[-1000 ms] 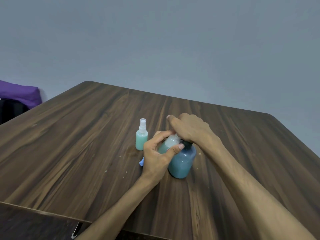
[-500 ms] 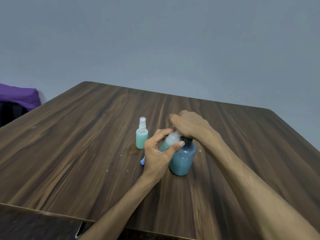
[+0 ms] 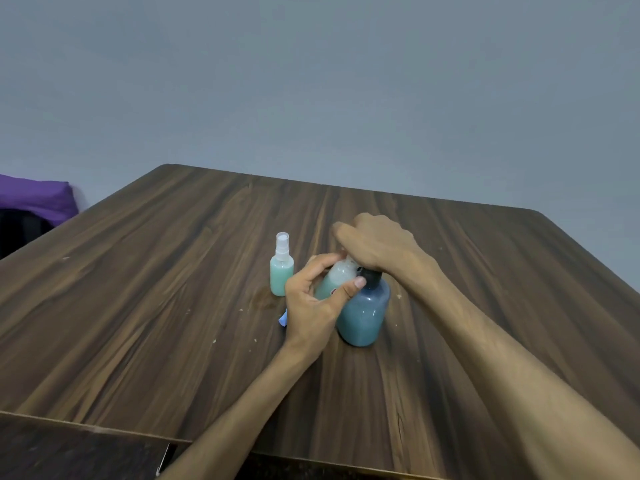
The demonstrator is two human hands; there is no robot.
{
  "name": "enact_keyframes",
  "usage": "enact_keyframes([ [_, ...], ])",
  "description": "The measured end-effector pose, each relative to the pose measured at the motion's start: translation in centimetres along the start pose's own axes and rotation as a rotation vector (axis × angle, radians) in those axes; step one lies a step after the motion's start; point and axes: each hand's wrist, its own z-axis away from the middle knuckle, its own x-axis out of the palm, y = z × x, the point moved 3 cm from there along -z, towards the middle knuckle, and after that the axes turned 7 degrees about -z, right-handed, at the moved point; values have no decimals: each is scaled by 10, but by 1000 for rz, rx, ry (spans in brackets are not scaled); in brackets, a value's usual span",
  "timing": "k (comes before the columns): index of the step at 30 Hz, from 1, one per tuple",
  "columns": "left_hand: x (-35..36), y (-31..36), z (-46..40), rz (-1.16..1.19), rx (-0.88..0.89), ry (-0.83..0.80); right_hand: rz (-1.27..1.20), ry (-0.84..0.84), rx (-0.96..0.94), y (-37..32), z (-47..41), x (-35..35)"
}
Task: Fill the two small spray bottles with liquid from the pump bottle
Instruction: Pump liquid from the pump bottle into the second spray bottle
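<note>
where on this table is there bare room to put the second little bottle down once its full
Bare wood lies left of the capped spray bottle out to the table edge, behind both hands to the far edge, and right of the pump bottle. It is crowded mid-table: the left hand holds the tilted small bottle against the pump, right hand on top, a blue cap beside.

We note the pump bottle [image 3: 363, 313] standing mid-table [image 3: 138, 306]. An uncapped spray bottle [image 3: 335, 278] leans against it at 10 o'clock; a capped spray bottle [image 3: 281, 271] stands apart at 9 o'clock. A small cap [image 3: 283, 319] lies at 8 o'clock.
</note>
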Motion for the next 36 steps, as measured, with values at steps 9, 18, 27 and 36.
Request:
enact_keyframes([
  [9, 1, 0, -1, 5, 7, -2, -11, -9, -13, -3, -1, -3],
  [18, 1, 1, 1, 10, -7, 0, -32, -49, 13, 1, -3, 3],
  [27, 2, 1, 1, -15, 9, -2, -29, -17, 0, 2, -5, -1],
  [36, 2, -2, 0, -5, 17, -14, -31, 21, -16, 4, -7, -1],
])
